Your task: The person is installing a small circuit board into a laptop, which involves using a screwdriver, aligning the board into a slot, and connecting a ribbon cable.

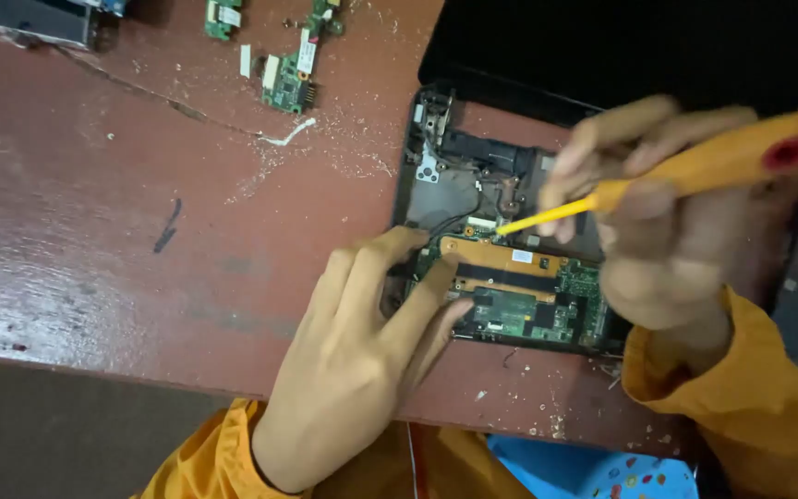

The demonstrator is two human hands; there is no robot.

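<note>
The opened laptop base (473, 199) lies on the worn reddish table (94, 231), just ahead of both hands, and by the look of it the strip-down is well under way: the top cover and keyboard are off, the black shell stands bare at its far left corner with a metal hinge bracket (429, 171) exposed, and small loose circuit boards (288, 79) lie well beyond the left hand, toward the table's far edge, among crumbs and scraps of debris. What seems left is the main board (528, 310) itself, which sits in the shell with its cables and copper-coloured parts in place. It is green, crossed by an orange strip with a dark slot, and it lies directly under the fingertips of the left hand (353, 365). That hand rests flat with its fingers spread, pressing down on the board's near left edge and gripping nothing. The right hand (667, 240) is closed around the orange handle of a screwdriver (695, 171) with a red end, held slanting down to the left; its yellow shaft ends in a tip just beyond the left fingertips, at a small white connector (482, 223) by the board's far edge, though whether the tip touches it I cannot tell. Thin dark wires (454, 222) run close beside that spot.
</note>
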